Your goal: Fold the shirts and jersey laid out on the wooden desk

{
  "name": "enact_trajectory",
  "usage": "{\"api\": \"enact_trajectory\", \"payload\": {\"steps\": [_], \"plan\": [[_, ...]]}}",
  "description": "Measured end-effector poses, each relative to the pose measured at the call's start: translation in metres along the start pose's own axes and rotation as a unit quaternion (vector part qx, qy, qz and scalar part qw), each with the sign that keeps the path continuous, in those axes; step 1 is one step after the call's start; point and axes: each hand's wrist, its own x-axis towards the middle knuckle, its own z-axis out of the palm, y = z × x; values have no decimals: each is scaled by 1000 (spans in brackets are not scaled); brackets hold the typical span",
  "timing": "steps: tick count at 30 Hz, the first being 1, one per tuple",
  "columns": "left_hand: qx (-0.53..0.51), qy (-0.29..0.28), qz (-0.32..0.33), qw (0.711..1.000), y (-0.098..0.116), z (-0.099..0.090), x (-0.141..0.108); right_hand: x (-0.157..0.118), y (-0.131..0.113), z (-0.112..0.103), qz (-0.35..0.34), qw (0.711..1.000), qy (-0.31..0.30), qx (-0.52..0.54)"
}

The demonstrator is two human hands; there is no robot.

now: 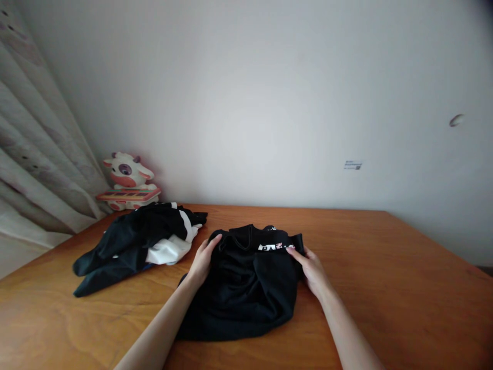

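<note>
Between my hands — left (201, 262) and right (314, 272), each pinching an edge — lies the rumpled black garment (239, 303).

Both hands, left (203, 258) and right (313, 270), grip a rumpled black garment (246, 288) by its sides; it lies on the wooden desk (385, 288); a clothes pile (142, 239) sits nearby, before a cow toy (129, 180).

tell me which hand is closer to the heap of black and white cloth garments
Left. The left hand holds the left side of the black cloth garment, just right of the heap; the right hand holds its right edge, farther away.
</note>
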Motion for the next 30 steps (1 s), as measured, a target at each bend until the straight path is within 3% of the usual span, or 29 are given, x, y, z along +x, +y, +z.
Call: {"api": "enact_trajectory", "payload": {"steps": [4,6,8,12,15,19,20,22,25,27,30], "plan": [[28,-62,-53,996,1,-1,-8,-6,-8,-2,24,998,-61,3],[3,-37,-73,997,3,0,-8,-7,-9,-2,35,996,-82,15],[-48,10,-70,996,7,1,-5,-5,-8,-2,37,997,-65,34],[-169,56,-6,984,20,-8,4,8,-3,-12,-29,991,87,93],[-209,89,27,973,30,-24,13,19,-1,-39,-102,961,221,129],[-161,229,43,959,31,-38,20,28,5,-80,-70,932,340,102],[-132,242,52,960,28,-37,20,29,6,-84,-51,930,356,75],[-46,208,79,974,20,-32,18,29,7,-84,-38,929,369,0],[164,87,124,975,4,-21,10,22,6,-62,-79,928,319,-173],[331,40,158,929,-4,-16,3,13,6,-41,-134,915,215,-313],[514,12,192,836,-9,-12,-4,-4,8,-13,-222,846,27,-484]]}}
